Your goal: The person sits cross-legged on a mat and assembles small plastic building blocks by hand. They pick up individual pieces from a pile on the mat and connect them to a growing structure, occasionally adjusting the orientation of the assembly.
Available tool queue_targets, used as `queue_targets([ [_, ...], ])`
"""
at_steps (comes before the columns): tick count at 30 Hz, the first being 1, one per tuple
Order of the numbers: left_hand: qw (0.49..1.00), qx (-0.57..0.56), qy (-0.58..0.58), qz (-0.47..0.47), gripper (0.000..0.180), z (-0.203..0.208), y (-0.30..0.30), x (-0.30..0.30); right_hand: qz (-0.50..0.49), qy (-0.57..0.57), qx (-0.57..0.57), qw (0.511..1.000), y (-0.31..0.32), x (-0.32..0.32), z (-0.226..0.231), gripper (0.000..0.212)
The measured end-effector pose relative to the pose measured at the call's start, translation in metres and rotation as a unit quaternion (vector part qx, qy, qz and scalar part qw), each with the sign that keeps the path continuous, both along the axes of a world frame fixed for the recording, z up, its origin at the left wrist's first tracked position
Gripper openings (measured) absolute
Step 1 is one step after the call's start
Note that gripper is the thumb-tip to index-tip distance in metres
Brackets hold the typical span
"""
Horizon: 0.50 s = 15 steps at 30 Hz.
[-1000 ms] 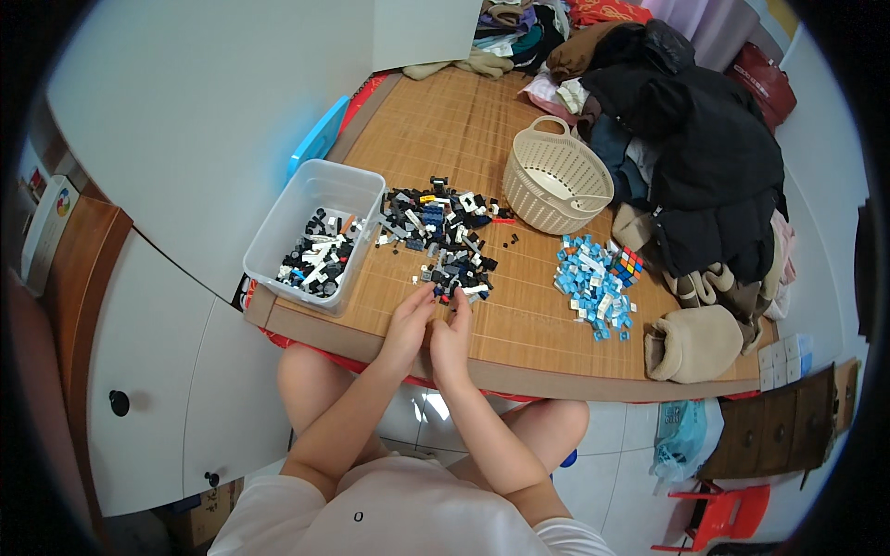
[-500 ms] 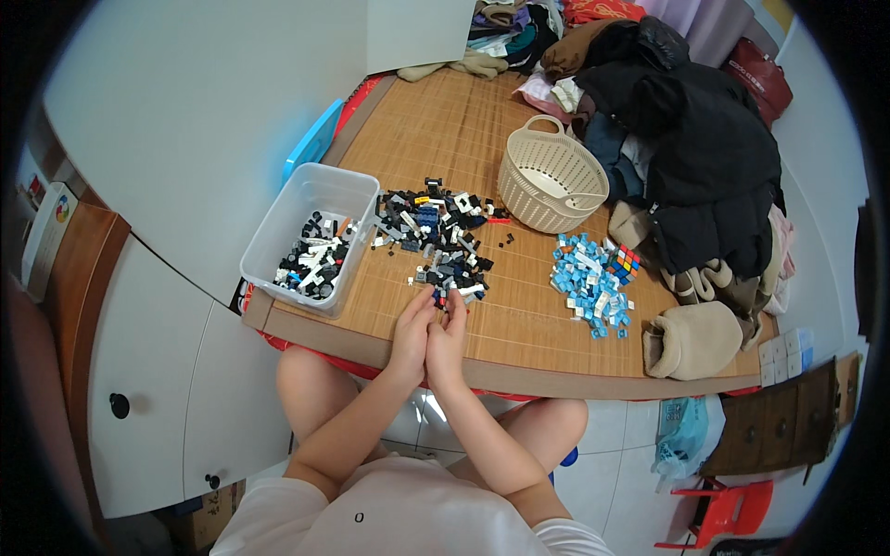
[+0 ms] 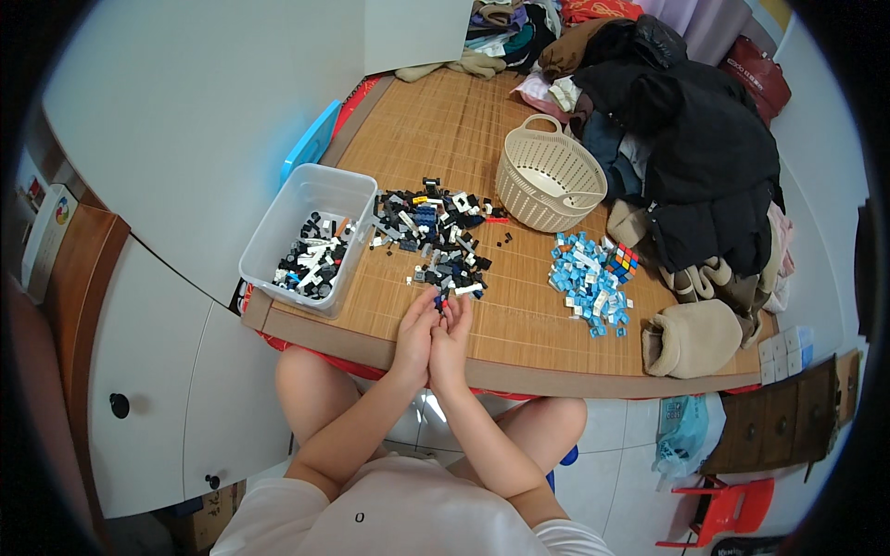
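Note:
My left hand (image 3: 414,338) and my right hand (image 3: 449,343) are pressed together at the near edge of a pile of building bricks (image 3: 452,243), mostly black, grey and white. The palms form a cup, with the fingers pointing away from me. A few small dark and red bricks (image 3: 444,303) show between the fingertips; how many lie deeper is hidden. Left of the pile stands a clear plastic box (image 3: 262,232), partly filled with white, black and grey bricks (image 3: 318,259).
A blue lid (image 3: 312,141) leans behind the box. Toward the right are a beige basket (image 3: 552,181), a pile of light-blue and white pieces (image 3: 591,283) and a puzzle cube (image 3: 622,264). Clothes (image 3: 705,157) heap at the far right of the mat-covered surface (image 3: 519,324).
My cupped hands have shifted slightly, and the fingertips have parted a little, showing more of the small bricks between them. The box, basket and other piles stay put.

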<state>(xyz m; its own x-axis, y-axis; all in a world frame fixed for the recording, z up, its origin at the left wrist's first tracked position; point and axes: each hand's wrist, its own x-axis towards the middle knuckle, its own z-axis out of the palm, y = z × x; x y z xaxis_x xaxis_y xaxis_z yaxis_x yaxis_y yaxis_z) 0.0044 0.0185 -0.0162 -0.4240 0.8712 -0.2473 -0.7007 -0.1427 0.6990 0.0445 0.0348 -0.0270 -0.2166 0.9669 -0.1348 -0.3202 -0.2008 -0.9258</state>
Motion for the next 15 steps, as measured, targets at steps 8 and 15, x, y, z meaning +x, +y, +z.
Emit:
queue_targets([
  [8, 1.000, 0.007, -0.001, -0.012, 0.040, -0.002, -0.001, -0.001, 0.038, 0.008, 0.006, 0.999, -0.001, 0.004, 0.003, 0.057],
  [15, 1.000, -0.007, 0.021, -0.001, 0.041, 0.015, -0.004, 0.005, 0.046, 0.020, -0.013, 0.999, -0.005, 0.008, 0.010, 0.059],
])
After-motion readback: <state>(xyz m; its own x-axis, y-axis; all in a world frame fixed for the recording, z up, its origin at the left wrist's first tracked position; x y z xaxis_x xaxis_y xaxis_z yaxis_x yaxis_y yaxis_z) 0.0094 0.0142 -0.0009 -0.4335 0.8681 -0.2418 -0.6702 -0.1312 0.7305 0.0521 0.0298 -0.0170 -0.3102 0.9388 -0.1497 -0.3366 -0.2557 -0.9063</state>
